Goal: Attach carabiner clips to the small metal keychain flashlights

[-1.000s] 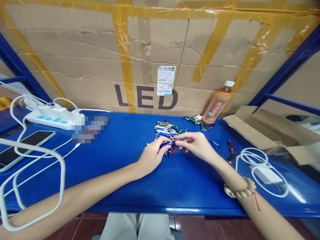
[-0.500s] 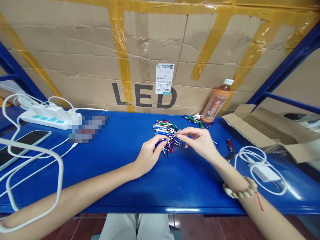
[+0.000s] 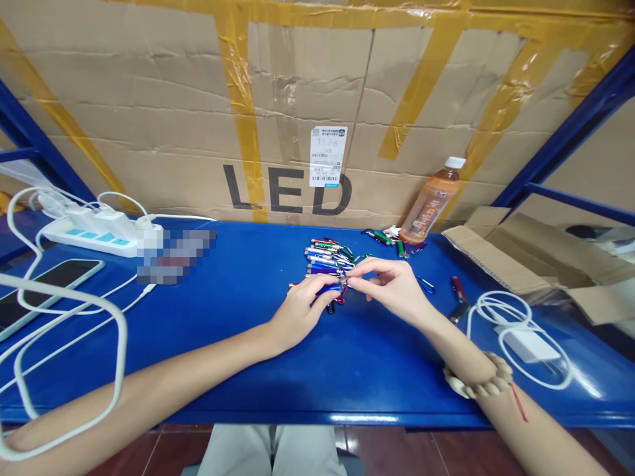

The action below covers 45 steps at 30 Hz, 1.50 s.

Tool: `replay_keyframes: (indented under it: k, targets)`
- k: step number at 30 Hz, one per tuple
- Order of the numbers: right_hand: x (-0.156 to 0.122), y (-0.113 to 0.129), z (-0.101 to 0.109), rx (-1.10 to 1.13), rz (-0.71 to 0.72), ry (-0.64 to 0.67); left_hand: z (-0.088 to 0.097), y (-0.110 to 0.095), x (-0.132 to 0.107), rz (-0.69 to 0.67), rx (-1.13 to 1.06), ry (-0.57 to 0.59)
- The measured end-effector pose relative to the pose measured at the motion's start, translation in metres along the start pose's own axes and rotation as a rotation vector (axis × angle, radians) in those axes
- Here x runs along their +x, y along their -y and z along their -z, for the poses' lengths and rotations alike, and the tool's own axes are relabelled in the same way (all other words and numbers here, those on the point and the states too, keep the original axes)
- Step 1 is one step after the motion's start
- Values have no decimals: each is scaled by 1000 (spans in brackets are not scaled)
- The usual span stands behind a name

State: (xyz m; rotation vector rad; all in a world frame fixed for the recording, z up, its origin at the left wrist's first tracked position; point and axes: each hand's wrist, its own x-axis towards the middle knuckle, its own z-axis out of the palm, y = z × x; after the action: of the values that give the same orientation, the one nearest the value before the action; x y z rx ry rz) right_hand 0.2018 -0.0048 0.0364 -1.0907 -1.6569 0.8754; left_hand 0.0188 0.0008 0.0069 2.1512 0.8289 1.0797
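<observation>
Both hands pinch one keychain flashlight (image 3: 331, 288): left hand (image 3: 303, 311) on barrel, right hand (image 3: 391, 285) at clip end (light, rigid, slick; grip the barrel).

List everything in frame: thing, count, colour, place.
keychain lights: a pile, count unclear, mixed colours, table centre
loose keychain lights: several, red, green, dark, right of pile
table: 1, blue
bottle: 1, orange, white cap, leaning on carton
carton: 1, brown, yellow tape, "LED", behind table
open box: 1, brown, far right
charger: 1, white, coiled cable, right
power strip: 1, white, back left
phone: 1, dark screen, left edge
bead bracelet: 1, cream, right wrist
left hand: grip on a small blue item at pile edge
right hand: fingertips pinching the same spot
</observation>
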Motion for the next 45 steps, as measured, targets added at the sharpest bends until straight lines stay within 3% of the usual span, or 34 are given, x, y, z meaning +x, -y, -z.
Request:
replay_keyframes:
  k: [9,15,23,27,33,39,45]
  targets:
    - [1,1,3,48,-50,129,0,3,-1,-98,59,-34]
    - [0,2,1,173,-270,237,-1,5,-6,-275,141,-15]
    - [-3,-3,-9,386,-455,176,2,2,-7,-298,195,-33]
    - [-4,-6,-20,419,-384,81,2,1,-4,-210,153,-127]
    - [-6,-10,-30,297,-157,-50,1,6,-1,-76,67,-207]
    - [-3,-9,-21,100,146,-80,3,4,0,-57,90,-108]
    - [1,-15,-14,148,140,65,4,5,-1,-31,87,27]
